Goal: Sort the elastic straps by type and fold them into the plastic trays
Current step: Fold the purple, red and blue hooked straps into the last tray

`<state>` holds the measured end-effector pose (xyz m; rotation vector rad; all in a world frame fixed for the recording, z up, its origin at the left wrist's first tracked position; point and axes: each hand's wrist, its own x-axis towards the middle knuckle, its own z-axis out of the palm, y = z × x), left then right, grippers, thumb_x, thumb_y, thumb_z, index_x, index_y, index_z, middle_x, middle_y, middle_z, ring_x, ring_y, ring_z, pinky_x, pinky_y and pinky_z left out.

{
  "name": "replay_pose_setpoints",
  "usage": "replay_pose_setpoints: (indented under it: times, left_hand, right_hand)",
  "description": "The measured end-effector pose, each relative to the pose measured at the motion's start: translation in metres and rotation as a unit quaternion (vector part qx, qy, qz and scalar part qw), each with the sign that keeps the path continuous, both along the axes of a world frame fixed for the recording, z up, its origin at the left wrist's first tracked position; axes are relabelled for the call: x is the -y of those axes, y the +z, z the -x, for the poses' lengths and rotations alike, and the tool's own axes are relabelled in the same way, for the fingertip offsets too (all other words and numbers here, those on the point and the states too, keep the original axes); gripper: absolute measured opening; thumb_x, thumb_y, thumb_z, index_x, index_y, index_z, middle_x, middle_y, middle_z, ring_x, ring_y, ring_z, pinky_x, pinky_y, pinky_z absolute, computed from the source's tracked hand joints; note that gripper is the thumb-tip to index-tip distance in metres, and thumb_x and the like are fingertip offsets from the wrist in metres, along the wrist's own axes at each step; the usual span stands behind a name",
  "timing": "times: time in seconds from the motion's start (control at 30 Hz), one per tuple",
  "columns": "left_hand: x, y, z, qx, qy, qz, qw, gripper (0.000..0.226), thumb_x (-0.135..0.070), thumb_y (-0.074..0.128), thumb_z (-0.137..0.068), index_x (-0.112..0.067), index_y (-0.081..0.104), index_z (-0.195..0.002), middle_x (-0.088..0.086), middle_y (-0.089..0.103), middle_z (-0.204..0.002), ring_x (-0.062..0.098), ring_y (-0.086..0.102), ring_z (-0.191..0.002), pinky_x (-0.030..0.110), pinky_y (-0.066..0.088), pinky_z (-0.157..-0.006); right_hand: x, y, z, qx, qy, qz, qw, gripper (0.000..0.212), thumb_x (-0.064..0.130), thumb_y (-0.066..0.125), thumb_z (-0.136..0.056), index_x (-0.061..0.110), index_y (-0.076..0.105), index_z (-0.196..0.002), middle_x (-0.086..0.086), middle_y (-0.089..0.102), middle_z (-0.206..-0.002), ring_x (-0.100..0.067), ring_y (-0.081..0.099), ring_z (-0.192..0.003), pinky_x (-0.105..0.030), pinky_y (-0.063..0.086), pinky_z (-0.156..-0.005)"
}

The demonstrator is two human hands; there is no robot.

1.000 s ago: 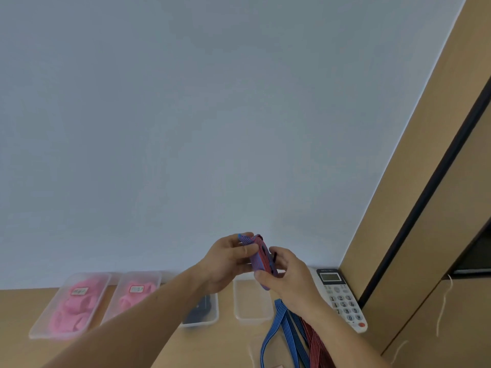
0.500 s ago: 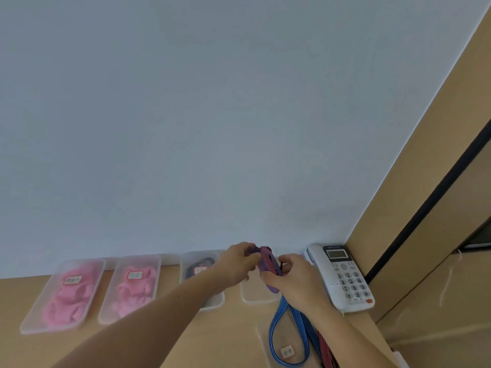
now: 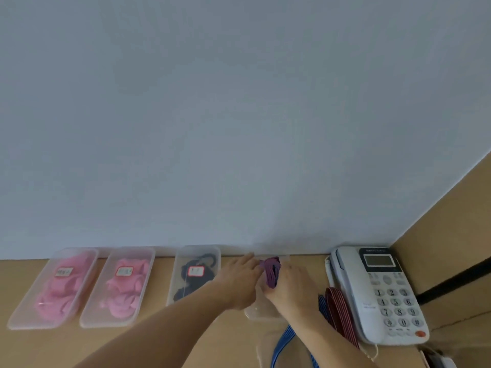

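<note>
Bundle position: the folded strap bundle [image 3: 271, 272], purple with dark stripes, stands on edge between the two hands. It sits directly above the far half of the fourth clear tray [image 3: 261, 315], the rightmost of the row against the wall.

Grip state: the right hand [image 3: 291, 288] closes round the bundle from the right and near side, its fingers wrapped on the folds. The left hand [image 3: 239, 280] lies against the bundle's left face. Motion blur hides whether its fingers pinch the folds or only press on them.

Governing relation: the bundle's long axis runs from near to far, parallel to the tray's long sides. The tray lies straight below the grip, not to either side. The next move therefore appears to be a short lowering, with no sideways travel and no turn.

Hand proximity: both hands reach the bundle. The right hand carries the grip, so release probably falls to it, while the left hand steadies the folds against springing open.

Adjacent items: the tray of black straps [image 3: 196, 274] lies just left of the target. Two trays of pink straps [image 3: 53, 290] [image 3: 121, 288] lie further left. Loose red straps [image 3: 341, 309] and blue straps [image 3: 284, 338] trail beside the right forearm, near the telephone [image 3: 382, 296].
</note>
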<state>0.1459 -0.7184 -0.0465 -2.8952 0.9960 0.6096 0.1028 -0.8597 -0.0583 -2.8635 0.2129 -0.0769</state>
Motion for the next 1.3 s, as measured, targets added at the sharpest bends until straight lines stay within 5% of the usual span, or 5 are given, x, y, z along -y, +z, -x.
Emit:
replay_pose_setpoints:
  times: [0.23, 0.53, 0.7, 0.93, 1.3]
  left_hand:
    - [0.001, -0.019, -0.012, 0.038, -0.078, -0.033, 0.996, 0.047, -0.038, 0.049, -0.089, -0.013, 0.056, -0.129, 0.005, 0.055, -0.130, 0.025, 0.041, -0.123, 0.037, 0.029, -0.109]
    - [-0.005, -0.023, -0.020, 0.058, -0.125, -0.011, 0.990, 0.040, -0.034, 0.047, -0.084, -0.015, 0.064, -0.115, 0.001, 0.065, -0.116, 0.027, 0.044, -0.120, 0.045, 0.017, -0.116]
    - [-0.005, -0.029, -0.021, 0.012, -0.106, 0.001, 0.994, 0.054, -0.034, 0.043, -0.087, -0.018, 0.050, -0.138, -0.001, 0.051, -0.139, 0.024, 0.027, -0.141, 0.056, -0.007, -0.119]
    - [-0.002, -0.023, -0.023, -0.009, -0.094, 0.017, 0.995, 0.055, -0.039, 0.040, -0.093, -0.015, 0.045, -0.142, 0.003, 0.048, -0.144, 0.024, 0.024, -0.144, 0.059, -0.005, -0.118]
    - [0.002, -0.030, -0.027, 0.022, -0.116, -0.040, 0.992, 0.049, -0.029, 0.043, -0.091, -0.031, 0.046, -0.140, -0.009, 0.047, -0.142, 0.023, 0.032, -0.132, 0.052, 0.014, -0.113]
  right_hand:
    - [-0.004, -0.034, -0.010, -0.034, 0.001, 0.115, 0.993, 0.054, 0.059, 0.084, -0.045, 0.013, 0.060, -0.062, -0.004, 0.057, -0.058, -0.026, 0.055, -0.063, -0.038, 0.044, -0.054]
    - [-0.010, -0.041, -0.008, -0.016, -0.060, 0.120, 0.991, 0.064, 0.064, 0.083, -0.043, 0.015, 0.068, -0.081, -0.007, 0.061, -0.092, -0.029, 0.053, -0.086, -0.042, 0.043, -0.070]
    - [-0.007, -0.044, -0.007, -0.043, -0.046, 0.086, 0.994, 0.076, 0.068, 0.077, -0.045, 0.014, 0.070, -0.099, -0.008, 0.061, -0.123, -0.032, 0.056, -0.110, -0.046, 0.054, -0.079]
    - [0.005, -0.048, -0.004, -0.032, -0.044, 0.023, 0.998, 0.094, 0.073, 0.052, -0.065, 0.009, 0.053, -0.133, -0.018, 0.044, -0.144, -0.037, 0.049, -0.126, -0.047, 0.053, -0.091]
    - [0.010, -0.046, -0.004, -0.085, -0.047, 0.012, 0.995, 0.075, 0.065, 0.063, -0.075, 0.020, 0.047, -0.134, -0.003, 0.053, -0.126, -0.025, 0.053, -0.116, -0.037, 0.043, -0.092]
